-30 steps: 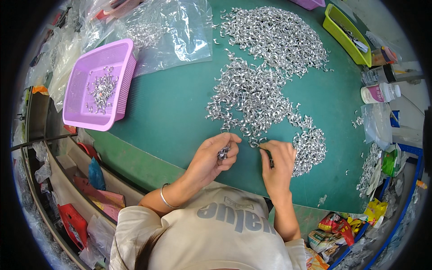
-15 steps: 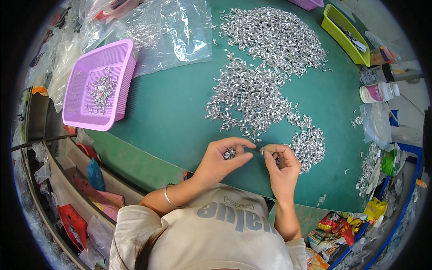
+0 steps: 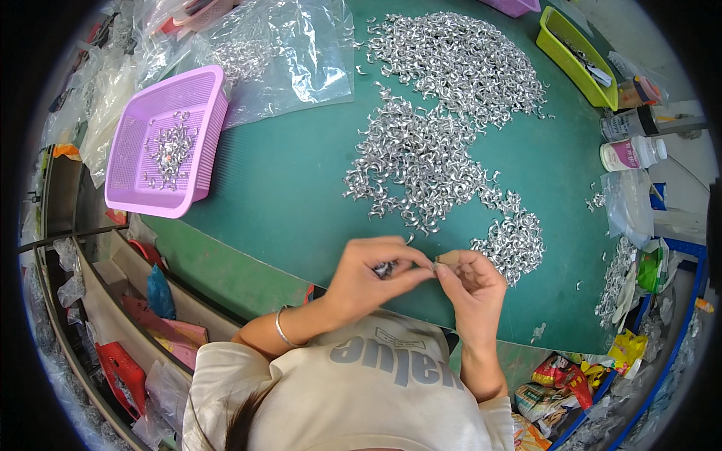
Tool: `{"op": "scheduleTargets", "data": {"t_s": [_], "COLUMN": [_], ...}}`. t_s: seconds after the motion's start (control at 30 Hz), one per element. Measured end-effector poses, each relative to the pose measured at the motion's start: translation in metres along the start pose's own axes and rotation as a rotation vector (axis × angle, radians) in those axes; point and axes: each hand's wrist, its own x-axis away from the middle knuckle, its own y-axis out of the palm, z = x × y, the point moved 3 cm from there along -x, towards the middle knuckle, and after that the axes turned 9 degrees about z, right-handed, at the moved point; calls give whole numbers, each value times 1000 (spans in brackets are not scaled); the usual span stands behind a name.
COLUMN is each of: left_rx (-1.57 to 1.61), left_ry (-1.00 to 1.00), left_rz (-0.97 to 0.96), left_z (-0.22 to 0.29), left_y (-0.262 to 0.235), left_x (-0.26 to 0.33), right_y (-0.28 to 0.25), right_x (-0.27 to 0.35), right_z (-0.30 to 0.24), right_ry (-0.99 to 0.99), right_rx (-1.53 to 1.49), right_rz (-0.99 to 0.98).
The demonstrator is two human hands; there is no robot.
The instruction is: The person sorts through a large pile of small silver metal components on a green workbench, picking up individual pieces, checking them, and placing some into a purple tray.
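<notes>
Meeting just below the centre of the frame, the left hand (image 3: 365,276) and right hand (image 3: 480,289) pinch a tiny silvery piece (image 3: 435,266) at their fingertips. The left's curled fingers also hold metal bits (image 3: 384,269). Curved metal parts (image 3: 421,161) lie heaped from centre to top; a purple basket (image 3: 201,161) stands upper left.
</notes>
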Motion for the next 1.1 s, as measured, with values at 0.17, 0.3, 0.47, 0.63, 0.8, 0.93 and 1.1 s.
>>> {"op": "scheduleTargets", "data": {"t_s": [0.17, 0.3, 0.47, 0.63, 0.8, 0.93, 1.1], "left_rx": [-250, -617, -648, -374, -273, -461, -496], "left_ry": [211, 382, 405, 264, 35, 133, 93], "left_rz": [659, 1230, 1210, 809, 274, 100, 176], "left_z": [25, 42, 39, 26, -9, -31, -32], "left_y": [-86, -189, -211, -118, -45, -13, -15], "left_x": [-21, -22, -27, -22, -11, 3, 5], "right_y": [-17, -7, 7, -2, 4, 13, 28], "right_x": [-19, -29, -32, -34, -28, -19, -16], "right_z": [9, 7, 14, 18, 11, 14, 28], "right_ry": [-286, -636, -721, -749, -764, -750, -830], "right_rx": [530, 911, 1083, 1013, 1008, 1019, 1088], "right_rz": [99, 100, 114, 88, 96, 24, 3]}}
